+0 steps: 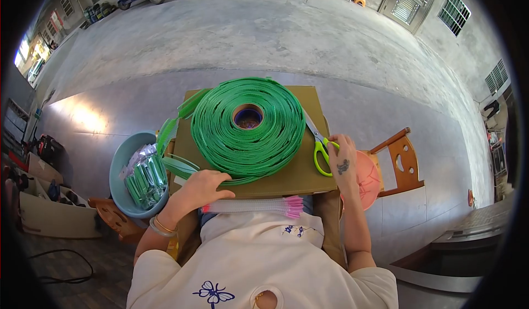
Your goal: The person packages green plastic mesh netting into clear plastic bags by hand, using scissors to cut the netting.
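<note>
A big roll of green strip (248, 127) lies on a brown board (314, 185), its loose end running off to the left. My left hand (203, 190) rests at the roll's lower left edge, fingers bent; what it holds, if anything, is hidden. Right of the roll lie scissors (320, 154) with yellow-green handles and blades pointing up and left. My right hand (343, 157) has its fingers curled at the handles; whether it grips them is unclear. A bundle of clear, pink-ended strips (253, 206) lies across my lap.
At the left stands a blue bucket (118, 171) with green packets in clear bags. A pink bowl (368, 179) is beside my right forearm, near a wooden chair back (406, 163). Another wooden chair part (114, 218) shows below the bucket.
</note>
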The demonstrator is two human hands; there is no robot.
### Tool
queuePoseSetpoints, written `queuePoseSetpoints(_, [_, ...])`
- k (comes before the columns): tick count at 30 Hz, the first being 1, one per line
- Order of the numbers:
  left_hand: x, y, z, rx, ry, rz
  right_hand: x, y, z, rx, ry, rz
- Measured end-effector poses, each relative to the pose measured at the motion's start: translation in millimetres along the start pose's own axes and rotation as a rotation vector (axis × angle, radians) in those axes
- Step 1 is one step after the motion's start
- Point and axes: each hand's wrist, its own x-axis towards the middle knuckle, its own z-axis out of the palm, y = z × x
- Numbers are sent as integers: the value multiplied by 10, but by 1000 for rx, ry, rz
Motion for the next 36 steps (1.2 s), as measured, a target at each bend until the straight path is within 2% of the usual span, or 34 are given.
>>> queuePoseSetpoints(2, [16, 24, 148, -4, 6, -15, -51, 110, 95, 24, -63, 38])
queuePoseSetpoints(3, [26, -40, 219, 63, 21, 48, -67, 154, 148, 1, -65, 1])
queuePoseSetpoints(6, [-38, -97, 104, 61, 6, -55, -112, 190, 202, -58, -90, 15])
queuePoseSetpoints(9, [-219, -298, -190, 69, -28, -184, -127, 248, 220, -83, -92, 30])
queuePoseSetpoints(11, [-407, -643, -361, 76, -56, -386, -142, 236, 197, -102, -111, 60])
queuePoseSetpoints(13, [-604, -959, -506, 221, -104, -625, -154, 254, 181, -109, -122, 90])
queuePoseSetpoints(16, [-907, -1357, -543, 184, 67, -602, -156, 310, 209, -98, -132, 121])
queuePoseSetpoints(17, [-833, -1127, -660, 83, 26, -664, -148, 321, 214, -95, -140, 122])
queuePoseSetpoints(20, [-734, -903, -666, 194, -38, -409, -142, 295, 202, -87, -154, 114])
queuePoseSetpoints(23, [-487, -434, -680, 213, 48, -546, -139, 327, 205, -82, -155, 89])
queuePoseSetpoints(26, [-320, -279, -612, 492, 180, -592, -146, 353, 205, -77, -157, 72])
queuePoseSetpoints(29, [-152, -396, -524, 373, 375, -479, -151, 352, 218, -69, -157, 91])
queuePoseSetpoints(32, [-8, -638, -509, 199, 265, -137, -154, 336, 226, -65, -157, 101])
queuePoseSetpoints(35, [122, -737, -467, 210, 50, -131, -147, 322, 217, -79, -159, 81])
queuePoseSetpoints(36, [126, -739, -466, 145, 84, -176, -149, 321, 217, -87, -161, 71])
